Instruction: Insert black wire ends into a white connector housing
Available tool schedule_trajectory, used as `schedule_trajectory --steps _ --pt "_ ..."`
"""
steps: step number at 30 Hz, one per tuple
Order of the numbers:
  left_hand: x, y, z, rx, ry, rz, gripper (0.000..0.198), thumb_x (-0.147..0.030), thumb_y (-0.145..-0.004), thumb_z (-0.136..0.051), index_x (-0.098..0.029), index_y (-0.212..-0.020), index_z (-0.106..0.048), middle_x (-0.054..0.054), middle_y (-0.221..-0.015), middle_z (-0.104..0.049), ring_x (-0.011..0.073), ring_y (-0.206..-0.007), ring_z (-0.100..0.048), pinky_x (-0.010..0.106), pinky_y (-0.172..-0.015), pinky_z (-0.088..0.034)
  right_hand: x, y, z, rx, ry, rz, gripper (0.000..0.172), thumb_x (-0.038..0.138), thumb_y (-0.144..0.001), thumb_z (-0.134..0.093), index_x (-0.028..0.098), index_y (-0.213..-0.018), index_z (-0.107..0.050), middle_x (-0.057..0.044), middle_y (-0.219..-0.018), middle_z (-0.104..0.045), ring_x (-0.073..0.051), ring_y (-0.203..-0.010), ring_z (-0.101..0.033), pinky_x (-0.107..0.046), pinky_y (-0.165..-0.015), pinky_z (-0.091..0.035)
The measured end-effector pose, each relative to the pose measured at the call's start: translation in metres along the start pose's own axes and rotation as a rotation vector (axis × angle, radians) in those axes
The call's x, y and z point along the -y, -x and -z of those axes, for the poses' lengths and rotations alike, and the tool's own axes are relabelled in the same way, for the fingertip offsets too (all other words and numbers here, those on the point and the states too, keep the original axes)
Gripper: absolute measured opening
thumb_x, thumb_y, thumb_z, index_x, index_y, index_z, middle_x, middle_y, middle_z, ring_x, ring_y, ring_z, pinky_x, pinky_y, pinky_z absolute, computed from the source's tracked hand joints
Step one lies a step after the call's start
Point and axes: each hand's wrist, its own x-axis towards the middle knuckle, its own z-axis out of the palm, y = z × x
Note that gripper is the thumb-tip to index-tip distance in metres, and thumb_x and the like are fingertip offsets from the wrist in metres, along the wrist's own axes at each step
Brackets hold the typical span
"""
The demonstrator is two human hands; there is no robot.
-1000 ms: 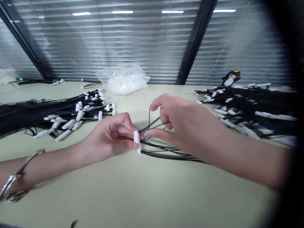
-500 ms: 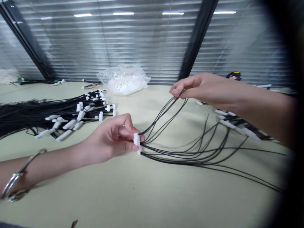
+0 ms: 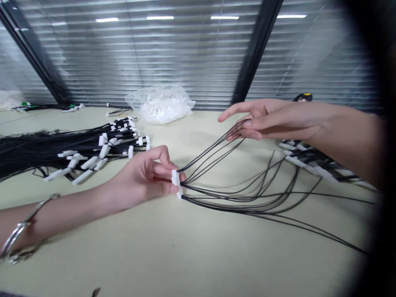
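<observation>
Between its thumb and fingers, my left hand [image 3: 142, 175] pinches a white plastic connector [image 3: 176, 184], held near the middle of the table. Many thin black wires [image 3: 222, 202] leave the connector's right side and spread rightward over the table. Some of these wires are lifted in a bunch [image 3: 213, 148] up to my right hand [image 3: 262, 119]. The right thumb and lower fingers close on that bunch, while the index finger stretches out to the left. The far ends of the raised wires are hidden behind the right hand.
On the left lies a thick pile of black wire harnesses [image 3: 46, 148] with white connectors. A clear plastic bag [image 3: 163, 105] of small white parts sits by the window blinds [image 3: 185, 49]. More white connectors with wires [image 3: 309, 165] lie under my right forearm.
My right hand has shifted slightly right, turned, and extended its index finger away from the wires. The raised wires are pulled straighter. My left hand has barely moved, still pinching the connector.
</observation>
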Motion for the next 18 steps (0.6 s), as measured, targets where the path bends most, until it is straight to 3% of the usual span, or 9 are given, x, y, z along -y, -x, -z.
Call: schedule_trajectory --steps 5,9,11,15,18 --pt "0.0 -0.001 0.0 0.023 0.024 -0.007 0.028 0.002 -0.077 -0.064 -0.017 -0.076 -0.043 -0.003 -0.072 -0.072 0.0092 -0.088 -0.065 0.023 -0.078 -0.052 0.003 0.0 -0.008 -0.165 -0.243 0.14 0.032 0.013 -0.09 -0.037 0.017 -0.115 -0.057 0.008 -0.059 -0.05 -0.008 -0.075 -0.059 -0.034 -0.076 -0.042" --pt "0.0 -0.003 -0.001 0.02 0.027 -0.021 0.029 0.002 -0.077 -0.064 -0.017 -0.075 -0.042 -0.002 -0.073 -0.071 0.0105 -0.088 -0.065 0.024 -0.077 -0.052 0.003 -0.005 -0.019 -0.182 -0.327 0.166 0.029 0.01 -0.088 -0.04 0.017 -0.11 -0.058 0.009 -0.062 -0.047 0.0 -0.059 -0.043 -0.026 -0.065 -0.039" --pt "0.001 -0.002 0.0 0.023 0.007 -0.038 0.029 0.002 -0.077 -0.064 -0.017 -0.075 -0.042 -0.002 -0.071 -0.072 0.0105 -0.089 -0.065 0.025 -0.079 -0.052 -0.002 -0.011 -0.022 -0.183 -0.304 0.142 0.024 0.011 -0.087 -0.044 0.018 -0.106 -0.058 0.009 -0.063 -0.046 0.0 -0.058 -0.041 -0.023 -0.064 -0.038" --pt "0.003 0.001 0.001 0.034 -0.033 -0.055 0.029 0.001 -0.076 -0.065 -0.017 -0.074 -0.042 -0.003 -0.07 -0.071 0.0112 -0.089 -0.066 0.024 -0.078 -0.052 -0.026 -0.027 -0.025 -0.191 -0.267 0.12 0.017 0.016 -0.083 -0.051 0.019 -0.099 -0.057 0.007 -0.069 -0.05 -0.001 -0.061 -0.045 -0.024 -0.075 -0.044" --pt "0.004 0.003 0.0 0.022 -0.073 -0.036 0.027 -0.003 -0.076 -0.067 -0.017 -0.073 -0.043 -0.003 -0.069 -0.071 0.0129 -0.088 -0.067 0.025 -0.077 -0.053 -0.043 -0.038 -0.029 -0.27 -0.251 0.17 0.022 0.017 -0.073 -0.066 0.019 -0.094 -0.058 0.003 -0.073 -0.055 -0.004 -0.065 -0.05 -0.021 -0.071 -0.046"
